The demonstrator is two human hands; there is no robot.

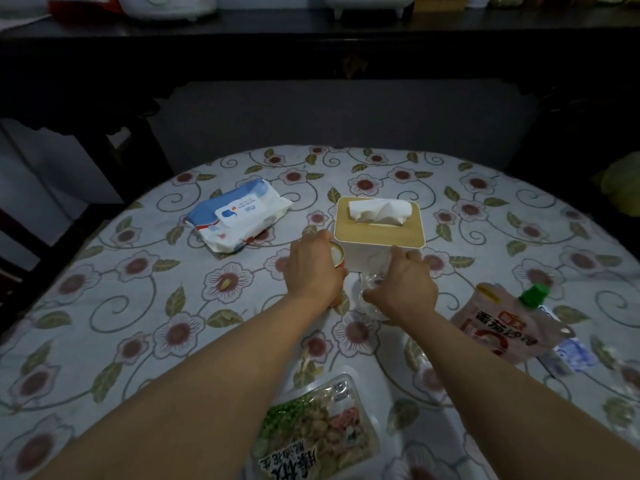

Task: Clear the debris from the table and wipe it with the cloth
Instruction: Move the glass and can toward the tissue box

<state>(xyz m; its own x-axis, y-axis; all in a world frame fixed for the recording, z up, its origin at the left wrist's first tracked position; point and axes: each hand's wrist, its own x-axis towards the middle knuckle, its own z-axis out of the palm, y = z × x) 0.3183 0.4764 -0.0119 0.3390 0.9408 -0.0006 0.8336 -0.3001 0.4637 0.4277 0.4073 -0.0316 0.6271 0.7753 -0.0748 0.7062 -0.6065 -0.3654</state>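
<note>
The left hand (313, 268) has its fingers curled round a small can (337, 259), which stands upright on the table just left of a tissue box; the can's pale top shows past the knuckles and a strip of orange side shows at the hand's right edge. The right hand (403, 287) curls its fingers and thumb round a clear glass (369, 289) — the thumb on the near left side, the fingertips on the far side, touching the near wall of the box. The glass is hard to read through; whether it holds anything cannot be told. Can and glass sit close together, near the table's middle, between the two hands.

The tissue box (379, 237) is white with a wooden lid, and a white tissue (379, 211) stands out of its slot. Further left and a little farther away lies a blue and white wipes pack (239, 216), flat and closed.

To the right of the right forearm lies a pink sauce pouch (502, 327) with a green cap, tilted with the cap pointing far-right. At the near edge, between the forearms, lies a clear snack pack (318, 431) holding green peas and pale nuts.

All of this rests on a round table (121, 306) covered in a cloth with a flower pattern — no wiping cloth can be made out.
</note>
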